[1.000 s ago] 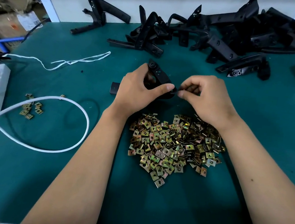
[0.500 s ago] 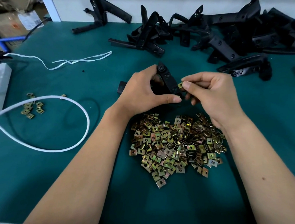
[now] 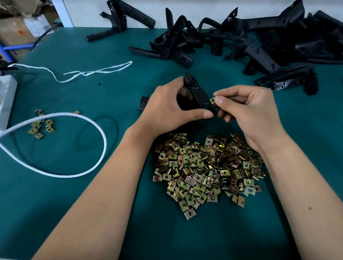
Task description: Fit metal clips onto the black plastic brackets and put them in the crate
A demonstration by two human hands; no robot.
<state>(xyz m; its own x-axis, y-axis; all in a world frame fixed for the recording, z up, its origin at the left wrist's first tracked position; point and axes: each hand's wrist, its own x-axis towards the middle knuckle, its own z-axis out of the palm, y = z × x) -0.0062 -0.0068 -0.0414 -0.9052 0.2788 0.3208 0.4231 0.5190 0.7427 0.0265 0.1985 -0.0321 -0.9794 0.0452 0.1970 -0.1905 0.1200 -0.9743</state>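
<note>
Bracket [image 3: 196, 95] sits gripped in the left hand [image 3: 168, 108], just beyond the clip pile [image 3: 207, 168], likely tilted so its edge faces the right hand [image 3: 247, 110]. That hand pinches one clip [image 3: 212, 100] against the edge, probably to slide it on. Spare brackets [image 3: 262, 41] lie farther beyond the pile; no crate shows.

Two hands work above the green table [image 3: 29, 209], the left hand [image 3: 169, 106] and the right hand [image 3: 251, 113], sharing one bracket [image 3: 198, 94] and one clip [image 3: 212, 100]. On that table lie one big clip pile [image 3: 207, 168], too many to count, one small clip cluster [image 3: 40, 125], roughly ten, one white cable [image 3: 71, 174], one string [image 3: 91, 72], and one bracket heap [image 3: 262, 39], number unclear.
</note>
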